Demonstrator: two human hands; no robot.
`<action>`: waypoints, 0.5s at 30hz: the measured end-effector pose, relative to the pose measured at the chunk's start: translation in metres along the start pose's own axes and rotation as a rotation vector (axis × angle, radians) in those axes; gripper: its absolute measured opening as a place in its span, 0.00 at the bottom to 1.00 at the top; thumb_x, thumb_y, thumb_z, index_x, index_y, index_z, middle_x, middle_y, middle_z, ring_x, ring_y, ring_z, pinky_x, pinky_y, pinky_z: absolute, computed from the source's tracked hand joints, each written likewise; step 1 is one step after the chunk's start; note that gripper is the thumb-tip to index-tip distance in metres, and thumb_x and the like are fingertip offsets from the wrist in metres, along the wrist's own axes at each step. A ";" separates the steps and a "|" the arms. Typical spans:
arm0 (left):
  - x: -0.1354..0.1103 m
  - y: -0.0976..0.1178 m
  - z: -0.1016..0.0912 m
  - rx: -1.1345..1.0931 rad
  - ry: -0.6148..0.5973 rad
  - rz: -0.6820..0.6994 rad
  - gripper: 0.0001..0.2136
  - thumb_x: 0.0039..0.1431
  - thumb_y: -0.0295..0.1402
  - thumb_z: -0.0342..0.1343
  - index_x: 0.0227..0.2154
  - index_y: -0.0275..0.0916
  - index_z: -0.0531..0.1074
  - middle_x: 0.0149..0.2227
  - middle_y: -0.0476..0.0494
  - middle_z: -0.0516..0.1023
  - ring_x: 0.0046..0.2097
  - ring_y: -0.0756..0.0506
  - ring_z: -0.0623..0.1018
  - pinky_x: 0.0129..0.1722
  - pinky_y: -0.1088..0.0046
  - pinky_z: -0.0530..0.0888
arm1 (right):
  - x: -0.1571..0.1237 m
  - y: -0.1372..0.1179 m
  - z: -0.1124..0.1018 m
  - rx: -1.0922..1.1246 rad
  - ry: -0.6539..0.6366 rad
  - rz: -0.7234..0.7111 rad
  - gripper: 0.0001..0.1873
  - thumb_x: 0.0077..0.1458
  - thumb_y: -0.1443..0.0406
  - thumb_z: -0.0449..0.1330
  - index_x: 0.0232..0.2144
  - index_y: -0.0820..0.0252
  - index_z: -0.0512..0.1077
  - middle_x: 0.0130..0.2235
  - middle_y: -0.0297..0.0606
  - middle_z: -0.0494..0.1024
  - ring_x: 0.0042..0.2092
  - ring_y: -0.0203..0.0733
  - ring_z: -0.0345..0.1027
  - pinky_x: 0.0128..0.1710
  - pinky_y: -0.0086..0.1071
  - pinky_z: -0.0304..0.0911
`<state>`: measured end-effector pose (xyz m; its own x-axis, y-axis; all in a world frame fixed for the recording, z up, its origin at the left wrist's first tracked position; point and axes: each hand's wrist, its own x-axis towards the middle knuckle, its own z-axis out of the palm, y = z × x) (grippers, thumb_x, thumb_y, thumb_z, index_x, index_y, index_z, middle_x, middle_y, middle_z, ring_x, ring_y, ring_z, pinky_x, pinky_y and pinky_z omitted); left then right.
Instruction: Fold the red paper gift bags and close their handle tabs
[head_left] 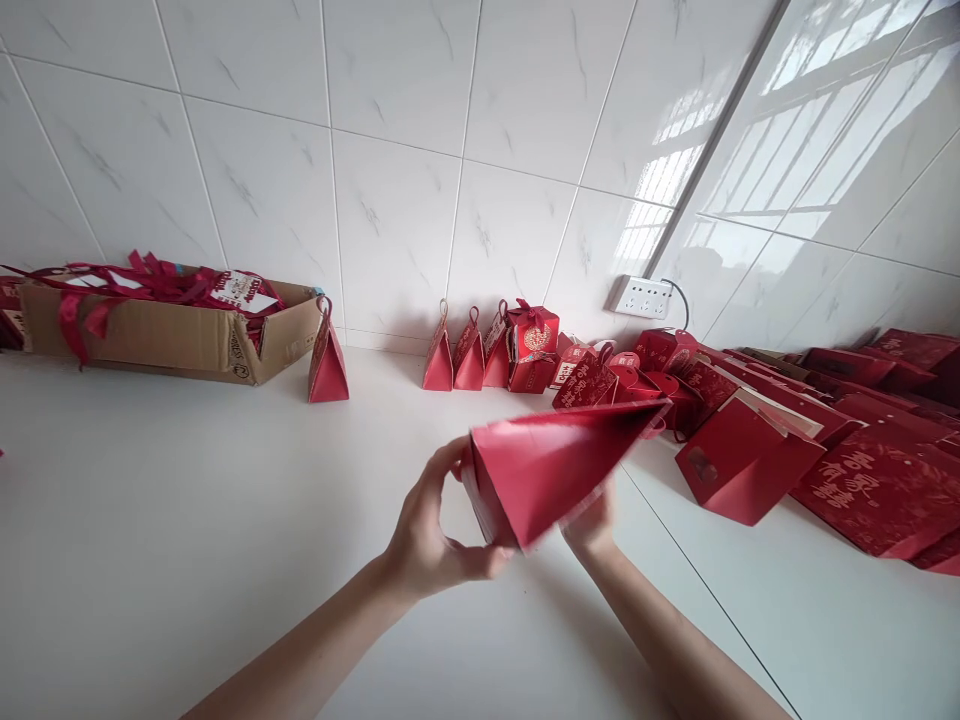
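Observation:
A red folded paper gift box (540, 470) is held tilted above the white counter, its pointed end toward the upper right and slightly blurred. My left hand (435, 530) grips the box's base end, with fingers on the far edge and the thumb along the lower edge. Behind and under the box, my right hand (592, 520) supports its other side; the box hides most of those fingers. Farther back, a finished-looking triangular red box (328, 360) with a ribbon loop stands upright by the carton.
An open cardboard carton (277, 350) at the left holds red ribbons and tags. Several upright red boxes (469, 355) line the wall. Many flat and folded red boxes (870, 480) crowd the right side. A white power strip (641, 297) is against the tiled wall.

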<state>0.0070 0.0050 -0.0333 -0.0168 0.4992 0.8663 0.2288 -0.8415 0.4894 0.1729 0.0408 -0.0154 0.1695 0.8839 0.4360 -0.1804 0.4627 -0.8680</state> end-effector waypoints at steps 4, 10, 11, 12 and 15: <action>0.011 0.003 -0.004 -0.169 0.080 -0.422 0.28 0.52 0.48 0.60 0.53 0.41 0.64 0.51 0.37 0.75 0.49 0.38 0.77 0.44 0.63 0.76 | -0.001 0.008 0.001 0.126 -0.062 0.030 0.15 0.52 0.52 0.61 0.32 0.52 0.62 0.28 0.28 0.66 0.25 0.34 0.58 0.24 0.30 0.59; 0.021 0.006 -0.006 -0.275 0.071 -0.562 0.31 0.56 0.52 0.55 0.59 0.41 0.62 0.55 0.37 0.73 0.55 0.37 0.73 0.48 0.64 0.75 | 0.003 0.015 0.005 0.231 -0.108 0.308 0.19 0.50 0.51 0.64 0.27 0.55 0.62 0.20 0.24 0.62 0.20 0.31 0.55 0.22 0.29 0.56; 0.021 0.007 -0.005 -0.276 0.042 -0.562 0.31 0.57 0.50 0.55 0.60 0.41 0.60 0.53 0.37 0.74 0.53 0.38 0.75 0.47 0.64 0.75 | 0.004 0.016 0.005 0.262 -0.109 0.358 0.19 0.49 0.51 0.65 0.26 0.56 0.62 0.19 0.24 0.62 0.20 0.31 0.54 0.22 0.29 0.56; 0.020 0.008 -0.004 -0.271 0.011 -0.559 0.31 0.58 0.48 0.56 0.62 0.41 0.59 0.52 0.38 0.75 0.51 0.39 0.76 0.46 0.65 0.75 | 0.005 0.016 0.005 0.289 -0.115 0.406 0.19 0.48 0.52 0.65 0.25 0.56 0.63 0.19 0.25 0.61 0.19 0.31 0.53 0.21 0.29 0.56; 0.016 0.010 -0.002 -0.227 -0.046 -0.490 0.32 0.59 0.42 0.57 0.64 0.43 0.56 0.48 0.39 0.75 0.47 0.41 0.77 0.42 0.66 0.76 | 0.006 0.014 0.005 0.329 -0.153 0.501 0.16 0.48 0.54 0.64 0.22 0.58 0.66 0.18 0.26 0.62 0.19 0.30 0.51 0.21 0.29 0.57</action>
<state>0.0067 0.0036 -0.0143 -0.0255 0.8488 0.5282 -0.0114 -0.5285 0.8488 0.1663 0.0530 -0.0234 -0.1497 0.9877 0.0449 -0.4960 -0.0357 -0.8676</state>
